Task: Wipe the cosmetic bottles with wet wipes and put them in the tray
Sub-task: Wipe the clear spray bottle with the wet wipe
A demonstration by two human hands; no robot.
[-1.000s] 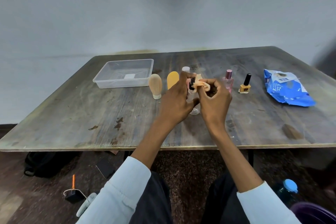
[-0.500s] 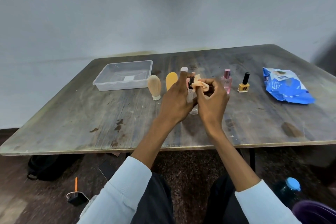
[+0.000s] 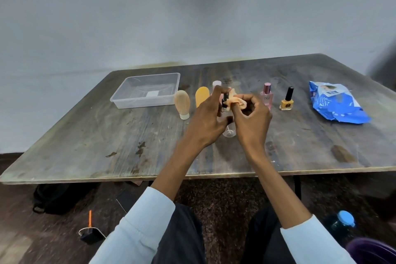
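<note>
Clear spray bottle [image 3: 228, 128] between left fingers [image 3: 216, 94], wipe [image 3: 235, 100] atop.

Both hands meet over the middle of the worktop [image 3: 107, 135], the left hand [image 3: 205, 122] and right hand [image 3: 252, 122] closed around a clear bottle [image 3: 228, 130] and a wipe [image 3: 235, 100]. At eleven o'clock of the hands, the beige bottle [image 3: 182, 104], the orange bottle [image 3: 201, 96] and a pink-capped bottle [image 3: 216, 84] stand close together, between the hands and the tray [image 3: 120, 100]. At one o'clock, the pink perfume bottle [image 3: 266, 96] stands just beside the right hand, the yellow nail polish [image 3: 286, 100] beyond it, and the blue wipes pack [image 3: 336, 105] at two o'clock. Bare worktop lies from seven to nine o'clock and at four o'clock.
</note>
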